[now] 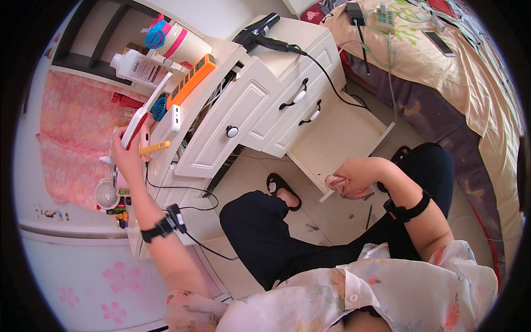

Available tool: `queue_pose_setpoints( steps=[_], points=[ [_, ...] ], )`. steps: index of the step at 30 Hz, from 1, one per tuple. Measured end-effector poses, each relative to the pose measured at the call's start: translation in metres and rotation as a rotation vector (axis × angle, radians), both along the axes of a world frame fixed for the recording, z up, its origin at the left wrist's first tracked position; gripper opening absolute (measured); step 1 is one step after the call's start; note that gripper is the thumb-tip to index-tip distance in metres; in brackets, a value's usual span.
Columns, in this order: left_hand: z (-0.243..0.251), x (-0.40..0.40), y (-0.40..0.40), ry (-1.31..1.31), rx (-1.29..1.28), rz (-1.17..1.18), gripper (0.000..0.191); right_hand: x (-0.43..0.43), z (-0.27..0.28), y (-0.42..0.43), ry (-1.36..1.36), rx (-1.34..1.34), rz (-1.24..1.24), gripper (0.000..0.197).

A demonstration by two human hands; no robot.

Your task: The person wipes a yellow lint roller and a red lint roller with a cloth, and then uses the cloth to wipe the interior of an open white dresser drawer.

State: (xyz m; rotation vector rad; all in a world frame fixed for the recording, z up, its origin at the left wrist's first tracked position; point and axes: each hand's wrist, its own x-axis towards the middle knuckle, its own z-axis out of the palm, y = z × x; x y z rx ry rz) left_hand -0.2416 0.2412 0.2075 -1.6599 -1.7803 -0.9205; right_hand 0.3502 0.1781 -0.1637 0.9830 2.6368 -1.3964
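My left hand [127,155] is raised over the dressing table at the left, its fingers closed around the lower end of a long, flat white item with a red side [137,122]; what kind of thing it is I cannot tell. Close to that hand are a yellow-handled tool [154,147], a white power bank [170,124] and an orange power strip [191,79]. My right hand [361,176] grips a crumpled pink cloth [338,182] with a dark patterned edge, just above the near corner of a pulled-out white drawer [340,137].
A black hair dryer [259,35] lies on the drawer cabinet, its cord hanging over the pulled-out drawer. A cabinet door with a round knob [232,131] stands ajar. At the left are a white bottle [139,66] and a small fan [107,194]. The bed [460,95] holds a phone [439,44].
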Motion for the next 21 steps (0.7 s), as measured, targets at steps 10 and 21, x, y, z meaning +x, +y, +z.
queue_pose_setpoints(
  steps=[10, 21],
  points=[
    [0.007, -0.04, 0.041, 0.014, -0.565, 0.082, 0.042, 0.012, -0.026, 0.012, -0.13, -0.033, -0.071, 0.027],
    [0.001, -0.054, 0.052, 0.036, -0.562, 0.081, 0.038, -0.012, -0.033, -0.004, -0.161, -0.255, 0.139, 0.038]
  ],
)
